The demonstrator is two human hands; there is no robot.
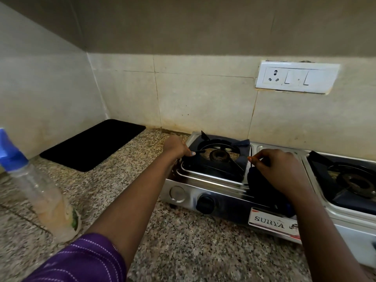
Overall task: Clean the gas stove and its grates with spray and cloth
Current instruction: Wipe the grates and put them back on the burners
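As we pinch the left grate by opposite edges, left hand and right hand flank its burner on the stove.

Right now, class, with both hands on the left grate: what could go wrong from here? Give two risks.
1. The left hand and right hand grip opposite edges of the left grate; lifted unevenly, it may tip and scrape the steel stove.
2. The spray bottle stands close to the left sleeve; drawing that arm back could topple it.
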